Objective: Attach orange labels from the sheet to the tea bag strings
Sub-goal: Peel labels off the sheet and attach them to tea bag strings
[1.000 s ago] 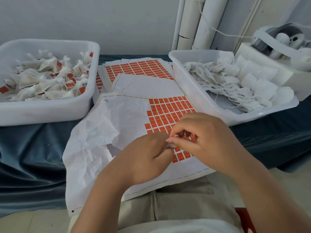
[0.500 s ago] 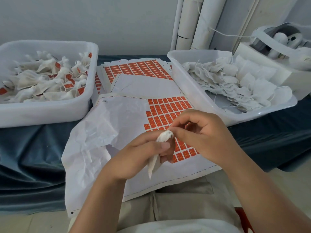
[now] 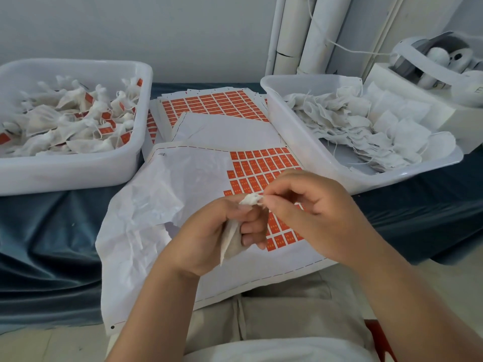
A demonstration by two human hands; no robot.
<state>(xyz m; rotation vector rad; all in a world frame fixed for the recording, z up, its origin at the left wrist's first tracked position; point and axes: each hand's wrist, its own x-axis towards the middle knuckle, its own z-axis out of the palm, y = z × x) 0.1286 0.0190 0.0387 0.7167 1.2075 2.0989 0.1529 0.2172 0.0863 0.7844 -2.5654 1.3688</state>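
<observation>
white tea bag (image 3: 231, 240) gripped in the left hand (image 3: 217, 231) above the half-used orange label sheet (image 3: 261, 165); the right hand (image 3: 313, 205) pinches its gathered top. labelled bags fill the left tub (image 3: 78, 176); many unlabelled ones wait in the right tub (image 3: 308, 142).

Label sheet (image 3: 198, 178) between left bin (image 3: 73, 173) and right bin (image 3: 308, 131), stack (image 3: 209, 103) behind.

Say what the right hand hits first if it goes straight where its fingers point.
The gathered top of the tea bag gripped by the left hand; the right hand looks nearly on it, depth unclear.
</observation>
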